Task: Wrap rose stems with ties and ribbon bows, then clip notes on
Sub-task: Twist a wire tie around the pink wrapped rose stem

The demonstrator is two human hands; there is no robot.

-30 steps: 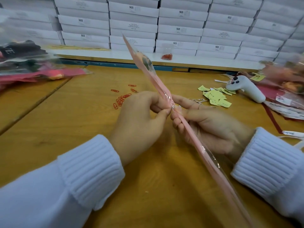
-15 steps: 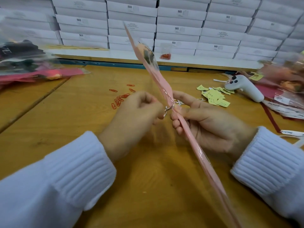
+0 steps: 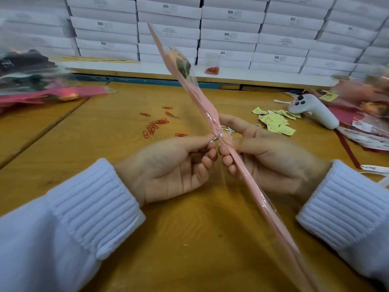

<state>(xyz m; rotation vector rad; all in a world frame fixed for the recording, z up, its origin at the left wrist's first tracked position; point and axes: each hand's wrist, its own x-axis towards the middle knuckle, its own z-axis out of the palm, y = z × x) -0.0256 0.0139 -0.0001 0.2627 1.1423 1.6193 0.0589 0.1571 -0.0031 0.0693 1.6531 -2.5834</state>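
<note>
My left hand [image 3: 168, 165], pressed tight against the wrapped rose [image 3: 202, 102] a second ago, has drawn back just left of it and now pinches the twisted tail of the silver tie [image 3: 215, 139]. The tie cinches the sleeve at mid-stem. Just right of the rose, my right hand [image 3: 269, 161] grips the stem, holding it tilted above the desk [image 3: 105, 144]. I judge the tie nearly secured; the bow and the yellow notes [image 3: 275, 123], further right, remain.

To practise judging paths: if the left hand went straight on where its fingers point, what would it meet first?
Probably the wrapped rose, at the twist tie the left hand pinches; the right hand lies beyond.
</note>
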